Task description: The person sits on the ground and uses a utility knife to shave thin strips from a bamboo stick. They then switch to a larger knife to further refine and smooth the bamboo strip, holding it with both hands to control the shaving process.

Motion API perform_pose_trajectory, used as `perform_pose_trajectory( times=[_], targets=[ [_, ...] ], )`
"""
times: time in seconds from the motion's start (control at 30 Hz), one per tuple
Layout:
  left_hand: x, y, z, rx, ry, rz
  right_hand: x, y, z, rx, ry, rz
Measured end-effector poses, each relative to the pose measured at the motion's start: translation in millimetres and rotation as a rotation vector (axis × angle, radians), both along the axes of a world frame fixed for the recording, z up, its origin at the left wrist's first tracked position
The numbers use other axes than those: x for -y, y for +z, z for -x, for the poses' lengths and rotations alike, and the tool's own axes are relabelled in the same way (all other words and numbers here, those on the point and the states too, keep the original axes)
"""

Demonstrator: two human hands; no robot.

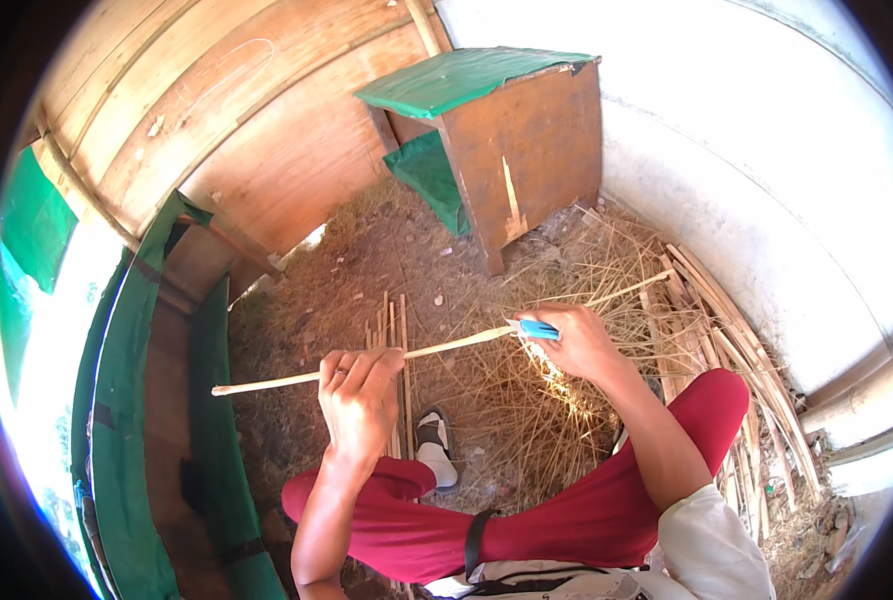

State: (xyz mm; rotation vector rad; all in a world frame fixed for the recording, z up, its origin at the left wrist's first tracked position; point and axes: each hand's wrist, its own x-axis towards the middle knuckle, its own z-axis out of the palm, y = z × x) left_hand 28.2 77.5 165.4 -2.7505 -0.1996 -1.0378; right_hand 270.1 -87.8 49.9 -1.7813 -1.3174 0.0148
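Observation:
A long, thin, pale stick, apparently bamboo (462, 342), lies slantwise across the space above my lap. My left hand (360, 400) is closed around it left of the middle, and its knobby end juts out to the left. My right hand (579, 342) grips a blue-handled cutter (539, 329), whose short blade meets the stick. Beyond the right hand a pale length runs on toward the upper right, seemingly the same stick. The right fingers partly hide where blade and stick come together.
Loose straw-like shavings (557, 430) cover the ground beneath my right hand. Split strips (742, 340) lie along the white wall at right; several more (404, 315) lie behind my left hand. A green-topped wooden cabinet (527, 150) stands ahead, a green-covered bench (212, 400) at left.

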Motion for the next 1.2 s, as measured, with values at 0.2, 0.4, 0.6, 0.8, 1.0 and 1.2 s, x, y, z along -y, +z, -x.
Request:
perform_pose_trajectory(
  times=[0.2,0.4,0.6,0.8,1.0,1.2],
  targets=[
    [12,-6,5,0.021,0.136,-0.007,4,4,-1,-0.013,-0.042,0.025],
    [27,-24,23,-0.027,0.031,-0.068,26,24,-22,0.038,-0.241,0.026],
    [10,-80,42,-0.115,0.074,0.562,33,21,-24,0.067,-0.306,0.000],
    [26,-82,30,-0.289,0.343,0.639,23,22,-7,-0.246,-0.312,0.067],
    [44,-96,-19,-0.368,0.046,0.804,-6,7,22,-1.019,-0.157,-0.196],
    [72,-110,-85,-0.391,-0.080,1.050,-10,11,22,-1.380,0.042,-0.386]
  ],
)
